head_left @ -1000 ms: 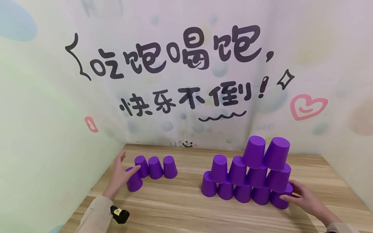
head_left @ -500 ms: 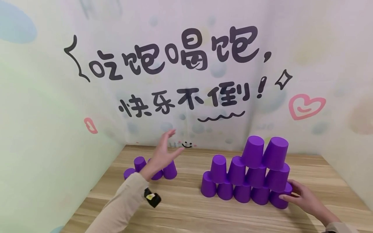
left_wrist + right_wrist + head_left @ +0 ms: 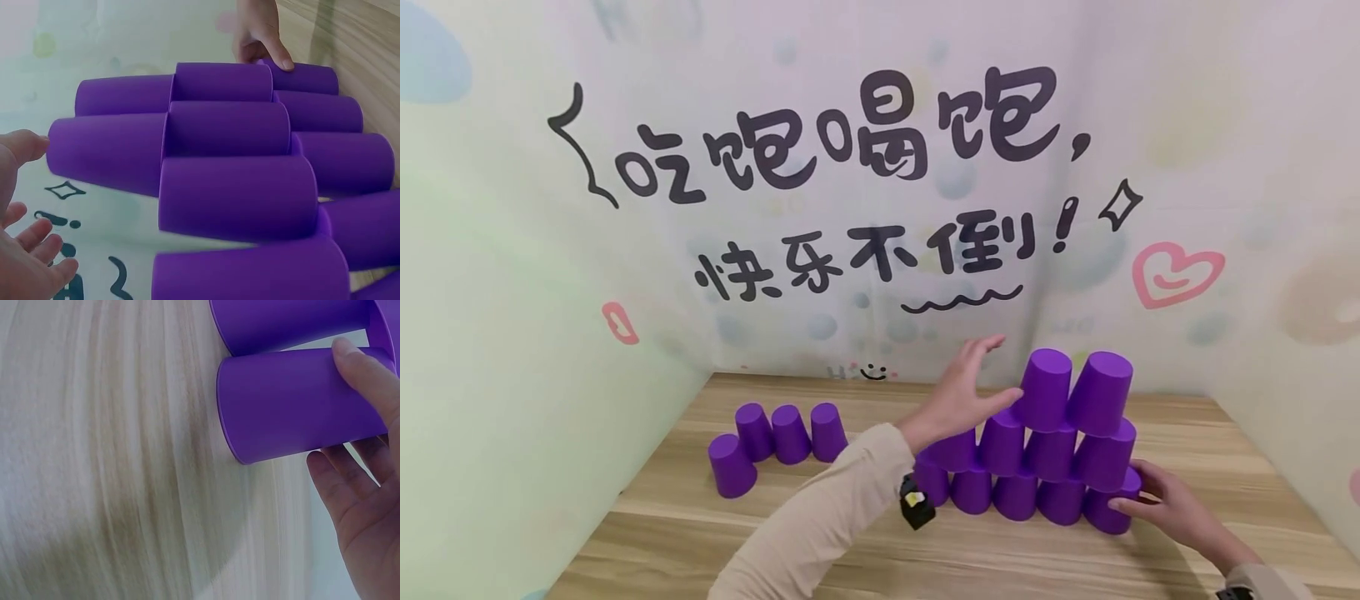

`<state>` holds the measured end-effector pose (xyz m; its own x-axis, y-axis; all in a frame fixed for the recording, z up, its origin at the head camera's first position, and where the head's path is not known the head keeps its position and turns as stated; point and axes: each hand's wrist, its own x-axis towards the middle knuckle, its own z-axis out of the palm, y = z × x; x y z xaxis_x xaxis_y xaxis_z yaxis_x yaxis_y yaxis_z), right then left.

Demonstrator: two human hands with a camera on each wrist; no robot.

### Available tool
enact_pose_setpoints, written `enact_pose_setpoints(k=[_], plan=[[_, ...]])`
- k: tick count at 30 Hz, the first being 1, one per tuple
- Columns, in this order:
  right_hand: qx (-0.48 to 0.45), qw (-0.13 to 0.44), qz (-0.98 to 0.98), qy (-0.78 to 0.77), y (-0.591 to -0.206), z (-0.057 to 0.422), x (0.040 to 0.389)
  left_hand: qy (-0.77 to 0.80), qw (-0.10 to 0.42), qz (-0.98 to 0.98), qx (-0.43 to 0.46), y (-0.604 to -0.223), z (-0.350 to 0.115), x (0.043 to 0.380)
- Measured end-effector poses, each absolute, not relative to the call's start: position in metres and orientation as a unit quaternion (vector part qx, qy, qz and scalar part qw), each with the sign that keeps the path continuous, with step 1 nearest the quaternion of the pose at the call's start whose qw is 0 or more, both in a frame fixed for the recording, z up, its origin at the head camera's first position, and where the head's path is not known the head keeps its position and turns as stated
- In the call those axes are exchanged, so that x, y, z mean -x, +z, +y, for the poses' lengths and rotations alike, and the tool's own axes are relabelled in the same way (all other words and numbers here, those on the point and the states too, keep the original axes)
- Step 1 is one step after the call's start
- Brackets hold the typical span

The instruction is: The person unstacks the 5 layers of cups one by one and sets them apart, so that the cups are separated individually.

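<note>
Left hand [image 3: 961, 400], fingers [image 3: 47, 248] spread, sits by top-row left purple cup [image 3: 1048, 390]; my right hand [image 3: 1171, 502] grasps bottom-row right-end purple cup [image 3: 281, 406].

Unpatterned purple tapered cups [image 3: 1049, 454] form the stack toward the right edge of the light-brown, streaky wood-grained table [image 3: 655, 533]; four tapered cups [image 3: 791, 435] near its left edge are the same plain purple. Beyond its far edge, the pale cloth-like backdrop [image 3: 808, 33] bears black lettering [image 3: 883, 257], a pink heart-shaped outline [image 3: 1170, 282] and faint blue round spots [image 3: 955, 179]. The left sleeve [image 3: 820, 508] is plain beige.
</note>
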<state>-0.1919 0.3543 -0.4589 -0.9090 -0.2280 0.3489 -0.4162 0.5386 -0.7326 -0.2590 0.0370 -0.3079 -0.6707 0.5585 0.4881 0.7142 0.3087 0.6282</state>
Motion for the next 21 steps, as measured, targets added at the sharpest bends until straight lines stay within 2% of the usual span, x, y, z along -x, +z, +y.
enact_pose_setpoints(k=[8, 21], plan=[[-0.183, 0.110, -0.871, 0.443, -0.458, 0.353, 0.192, -0.441, 0.055, -0.803, 0.398, -0.310, 0.068, 0.265], [-0.187, 0.114, -0.868, 0.446, -0.459, 0.353, 0.191, -0.475, 0.004, -0.793, 0.381, -0.321, 0.079, 0.265]])
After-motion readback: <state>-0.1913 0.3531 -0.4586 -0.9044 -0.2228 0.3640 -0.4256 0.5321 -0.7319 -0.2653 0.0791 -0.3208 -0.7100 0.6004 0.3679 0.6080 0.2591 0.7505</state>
